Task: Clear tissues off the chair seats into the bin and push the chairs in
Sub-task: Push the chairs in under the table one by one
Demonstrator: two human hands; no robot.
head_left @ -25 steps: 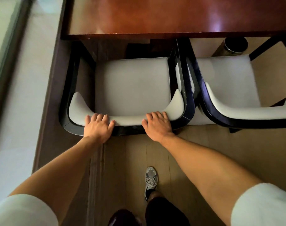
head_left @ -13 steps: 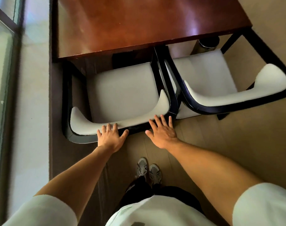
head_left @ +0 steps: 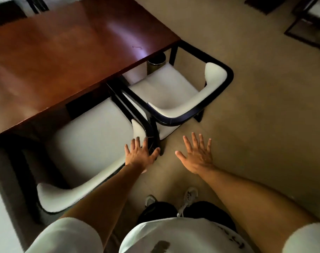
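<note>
Head view: curved, padded chairs (head_left: 93, 136); hands (head_left: 140, 156) splayed.

A person's left hand (head_left: 140, 156) spreads flat over the near chair (head_left: 93, 143) back's right end; the right hand (head_left: 196, 155) hovers empty beside it, the far chair (head_left: 166, 88) tucked under the wooden table (head_left: 64, 52).

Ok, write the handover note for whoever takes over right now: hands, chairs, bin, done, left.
Left hand: open, empty, over the back corner of the near chair.
Right hand: open, empty, in the air above the floor, touching nothing.
Both chairs sit side by side at the table, fronts tucked under its edge; the far chair is angled.
No tissues visible on either seat.
Bin: under the table edge, beyond the far chair.
Left: straighten and push in the far chair if needed.
</note>
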